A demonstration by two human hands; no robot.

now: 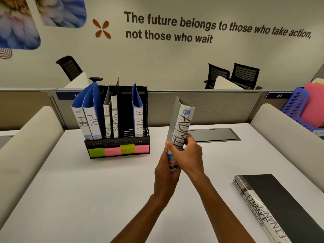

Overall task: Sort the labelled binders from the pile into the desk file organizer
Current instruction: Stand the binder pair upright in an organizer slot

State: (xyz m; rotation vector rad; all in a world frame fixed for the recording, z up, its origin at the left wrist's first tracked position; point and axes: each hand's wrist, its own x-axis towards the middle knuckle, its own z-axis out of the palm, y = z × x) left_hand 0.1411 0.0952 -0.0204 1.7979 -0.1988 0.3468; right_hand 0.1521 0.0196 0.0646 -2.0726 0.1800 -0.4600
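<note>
I hold a grey binder with a white spine marked ADMIN (182,123) upright above the desk's middle. My left hand (166,174) grips its lower end and my right hand (187,153) grips it just above. To the left stands the black desk file organizer (119,149) with coloured slot labels HR, SPORTS, FINANCE, ADMIN. It holds two blue HR binders (87,120), two SPORTS binders (112,120) and one blue ADMIN binder (138,118). The pile at the near right is two dark FINANCE binders (273,204) lying flat.
A white desk (87,190) with padded side dividers on both sides. A grey cable hatch (213,135) is set in the desk behind my hands. A blue tray with pink folders (301,109) stands far right. Office chairs are beyond the back partition.
</note>
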